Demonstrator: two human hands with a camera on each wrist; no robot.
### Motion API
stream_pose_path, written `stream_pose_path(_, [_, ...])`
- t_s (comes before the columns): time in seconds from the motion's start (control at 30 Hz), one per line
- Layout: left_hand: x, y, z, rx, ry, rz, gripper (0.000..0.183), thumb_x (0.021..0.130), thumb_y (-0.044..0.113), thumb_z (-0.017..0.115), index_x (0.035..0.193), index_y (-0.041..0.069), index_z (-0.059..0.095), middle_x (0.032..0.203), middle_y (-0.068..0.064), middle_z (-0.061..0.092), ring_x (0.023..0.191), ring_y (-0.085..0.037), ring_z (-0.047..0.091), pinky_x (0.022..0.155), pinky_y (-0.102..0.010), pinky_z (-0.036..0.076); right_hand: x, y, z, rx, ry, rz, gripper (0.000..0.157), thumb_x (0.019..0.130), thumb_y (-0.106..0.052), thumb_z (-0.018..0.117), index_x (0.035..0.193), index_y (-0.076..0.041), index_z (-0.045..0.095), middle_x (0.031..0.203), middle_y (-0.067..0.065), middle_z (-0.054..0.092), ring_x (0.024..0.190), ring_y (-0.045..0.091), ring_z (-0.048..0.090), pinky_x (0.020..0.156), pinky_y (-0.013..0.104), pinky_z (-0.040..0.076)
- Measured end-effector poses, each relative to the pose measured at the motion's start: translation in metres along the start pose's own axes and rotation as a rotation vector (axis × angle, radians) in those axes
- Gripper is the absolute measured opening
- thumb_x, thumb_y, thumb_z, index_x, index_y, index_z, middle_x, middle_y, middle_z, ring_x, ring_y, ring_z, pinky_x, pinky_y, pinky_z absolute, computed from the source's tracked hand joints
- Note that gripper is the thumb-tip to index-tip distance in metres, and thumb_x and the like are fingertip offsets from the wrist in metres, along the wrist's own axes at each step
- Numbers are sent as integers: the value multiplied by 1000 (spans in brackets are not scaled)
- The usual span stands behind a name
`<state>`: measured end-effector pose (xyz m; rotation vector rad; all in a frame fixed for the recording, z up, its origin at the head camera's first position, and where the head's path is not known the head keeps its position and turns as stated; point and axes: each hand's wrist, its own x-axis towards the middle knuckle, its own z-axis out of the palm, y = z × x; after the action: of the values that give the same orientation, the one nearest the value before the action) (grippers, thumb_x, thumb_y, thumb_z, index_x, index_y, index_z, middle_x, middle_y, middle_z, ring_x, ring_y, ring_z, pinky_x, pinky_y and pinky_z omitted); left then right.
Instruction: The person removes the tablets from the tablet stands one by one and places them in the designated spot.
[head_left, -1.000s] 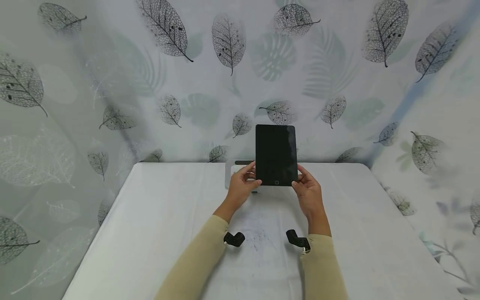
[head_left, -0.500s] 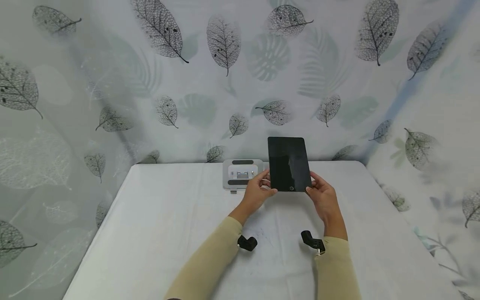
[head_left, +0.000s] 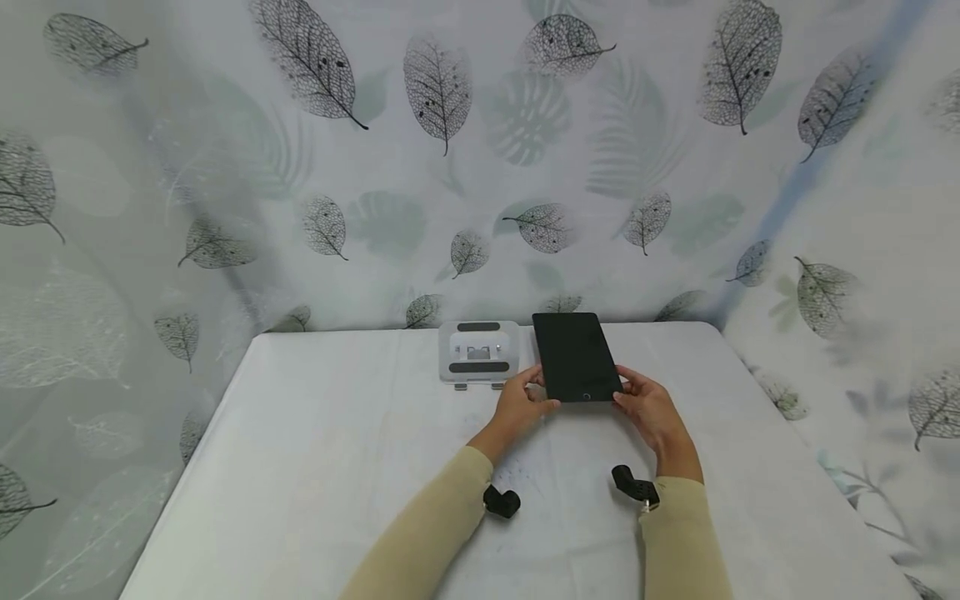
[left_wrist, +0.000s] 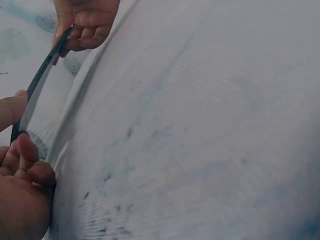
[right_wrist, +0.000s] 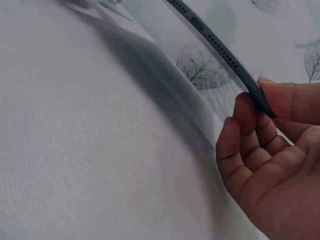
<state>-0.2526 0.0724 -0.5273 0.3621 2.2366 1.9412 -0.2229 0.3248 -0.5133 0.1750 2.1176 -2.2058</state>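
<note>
A black tablet (head_left: 576,357) with a round home button leans back over the far part of the table, its dark screen toward me. My left hand (head_left: 519,402) pinches its lower left corner, thumb in front and fingers behind. At the lower right corner my right hand (head_left: 647,407) grips it the same way. The right wrist view catches the tablet's bottom edge (right_wrist: 220,47) with its port and speaker holes, between thumb and fingers. In the left wrist view the tablet (left_wrist: 42,75) appears edge-on, held at both ends.
Left of the tablet, at the table's far edge, lies a grey and white stand-like device (head_left: 478,352) with two dark pads and small feet. A white cloth covers the table (head_left: 337,467). Leaf-patterned curtains (head_left: 390,275) rise behind and along both sides.
Both hands have carried the tablet rightward and down, off from in front of the grey device, which now shows fully. The tablet has tilted further back.
</note>
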Motion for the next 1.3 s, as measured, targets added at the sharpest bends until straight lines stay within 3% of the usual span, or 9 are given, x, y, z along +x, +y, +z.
stream_pose_path(0.13, [1, -4, 2, 29, 6, 5, 74, 82, 3, 84, 148, 4, 52, 117, -7, 64, 65, -5, 45, 58, -19, 40, 5, 3, -4, 2, -14, 19, 67, 98, 8, 57, 159, 2, 30, 98, -7, 56, 86, 4, 58, 80, 18, 54])
stream_pose_path(0.3, [3, -7, 4, 172, 18, -6, 73, 80, 10, 87, 144, -1, 55, 115, -9, 69, 65, -4, 46, 64, -19, 43, 9, 6, -6, -23, -25, 57, 67, 99, 7, 56, 159, 3, 27, 99, -7, 56, 88, 5, 59, 81, 17, 54])
stream_pose_path(0.43, [3, -5, 5, 276, 9, -36, 73, 80, 14, 88, 143, -4, 55, 110, -8, 71, 82, -9, 57, 82, -26, 52, 9, 7, -6, -74, -17, 93, 68, 98, 5, 58, 159, 1, 28, 102, -4, 53, 91, 9, 60, 82, 17, 54])
stream_pose_path(0.57, [6, -3, 3, 356, -7, -52, 72, 80, 17, 88, 141, -5, 57, 104, -5, 69, 97, -14, 61, 94, -33, 54, 12, 5, -5, -97, 9, 119, 70, 96, 5, 63, 158, 1, 32, 103, 0, 50, 88, 7, 60, 80, 17, 56])
stream_pose_path(0.67, [8, -3, 1, 387, -23, -39, 64, 81, 17, 87, 135, -4, 61, 101, -5, 68, 93, -13, 58, 90, -31, 53, 13, 6, -5, -84, 38, 130, 70, 93, 5, 67, 156, 3, 36, 102, -1, 52, 83, 3, 63, 78, 17, 57])
stream_pose_path(0.8, [9, -3, 0, 391, -37, -27, 60, 81, 16, 87, 132, -5, 62, 99, -6, 67, 90, -12, 56, 88, -30, 51, 12, 11, -7, -159, 68, 117, 69, 92, -3, 73, 153, 4, 42, 108, 0, 58, 82, 0, 65, 76, 17, 58])
stream_pose_path(1.03, [9, -4, 0, 395, 14, -10, 54, 75, 17, 91, 121, -2, 68, 86, -4, 65, 76, -8, 52, 78, -25, 49, 14, 18, -6, -382, 47, 33, 80, 83, -17, 86, 152, -1, 46, 139, 25, 60, 95, -3, 63, 80, 15, 55])
stream_pose_path(1.2, [7, -4, -2, 385, 19, -56, 74, 75, 18, 91, 139, -3, 60, 81, 0, 63, 73, -6, 52, 84, -27, 52, 15, 23, -4, -567, 84, -14, 78, 81, -28, 88, 147, -3, 54, 112, 17, 68, 85, 8, 57, 68, 22, 52])
stream_pose_path(1.3, [7, -4, -3, 399, 6, -68, 77, 77, 20, 91, 142, -3, 57, 81, 2, 63, 73, -7, 53, 84, -29, 52, 14, 24, -3, -646, 108, -24, 76, 81, -31, 88, 145, -4, 57, 97, 5, 60, 79, 13, 51, 64, 24, 48])
